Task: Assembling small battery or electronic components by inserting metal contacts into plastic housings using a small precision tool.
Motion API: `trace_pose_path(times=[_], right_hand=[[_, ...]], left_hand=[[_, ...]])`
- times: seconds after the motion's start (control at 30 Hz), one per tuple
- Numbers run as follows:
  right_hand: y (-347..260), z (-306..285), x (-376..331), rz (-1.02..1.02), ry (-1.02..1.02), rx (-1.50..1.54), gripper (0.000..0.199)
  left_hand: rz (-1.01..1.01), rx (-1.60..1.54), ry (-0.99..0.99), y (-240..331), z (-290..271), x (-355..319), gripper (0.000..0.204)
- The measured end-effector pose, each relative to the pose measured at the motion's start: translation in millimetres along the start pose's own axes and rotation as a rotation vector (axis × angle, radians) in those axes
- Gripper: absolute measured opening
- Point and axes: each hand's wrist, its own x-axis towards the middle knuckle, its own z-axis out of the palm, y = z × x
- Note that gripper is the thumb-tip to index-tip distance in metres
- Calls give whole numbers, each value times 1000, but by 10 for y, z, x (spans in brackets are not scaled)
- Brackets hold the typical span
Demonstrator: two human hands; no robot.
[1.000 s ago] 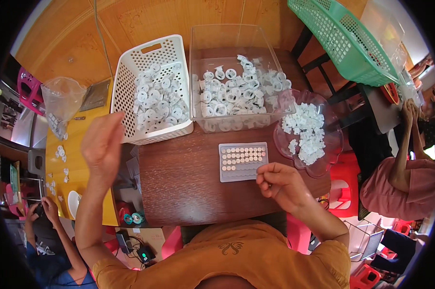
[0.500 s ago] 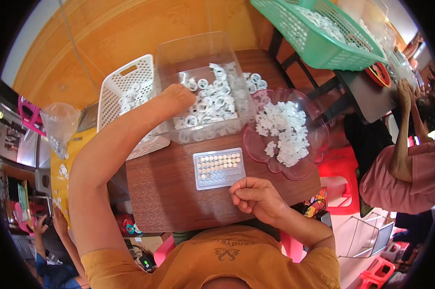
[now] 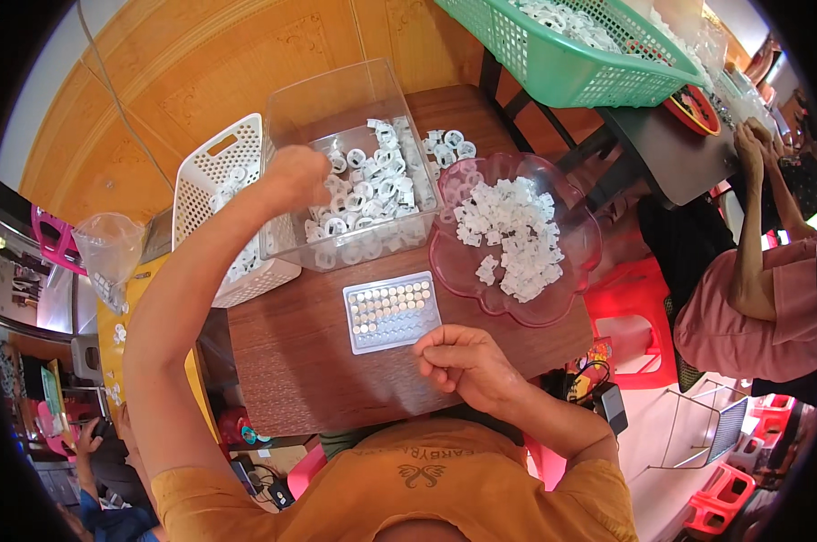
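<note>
My left hand [image 3: 297, 177] hangs over the left side of a clear plastic box [image 3: 359, 256] holding many white ring-shaped plastic parts [image 3: 372, 194]. Its fingers are hidden behind the back of the hand. Closer to me on the table lies a pale blister tray [image 3: 391, 344] with rows of small round, cream-coloured discs [image 3: 390, 295]; part of its cells hold none. Just off the tray's near right corner is my right hand [image 3: 474, 363], its thumb and fingers closed in a pinch. Whatever it may hold is too small to make out.
Right of the box stands a pink scalloped bowl [image 3: 580, 280] of small white pieces. A white basket [image 3: 192, 190] stands on the left, and a green basket [image 3: 553, 68] at the back right. A co-worker's hands [image 3: 754, 140] show at the far right, beyond a red stool [image 3: 639, 307].
The whole view has shifted a little, moving the table leftward in the picture. My left hand has moved slightly left over the box; my right hand keeps its pinch near the tray.
</note>
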Motion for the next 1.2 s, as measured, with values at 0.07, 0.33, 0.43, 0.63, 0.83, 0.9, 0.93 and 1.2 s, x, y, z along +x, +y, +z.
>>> trace_pose_path(times=[0.07,0.33,0.43,0.63,0.83,0.9,0.93,1.2], right_hand=[[6,-7,-23,-9,1,9,9],[-44,241,-26,-106,-1,-11,14],[-29,435,-5,-81,-35,-81,15],[102,488,118,-102,15,-183,16],[191,450,208,-146,108,-241,8],[254,403,244,-175,128,-263,7],[292,379,261,-208,152,-251,6],[440,376,341,-302,234,-184,7]], left_hand=[[57,-441,276,-49,-128,-254,16],[331,-926,652,807,-55,-1616,30],[249,-1026,733,1033,327,-1781,37],[81,-1110,798,1256,670,-1932,45],[-29,-1335,705,1384,884,-2004,47],[-117,-1574,681,1476,938,-2010,43],[-123,-1577,679,1524,967,-2001,43],[-339,-2309,444,1693,1103,-1951,37]])
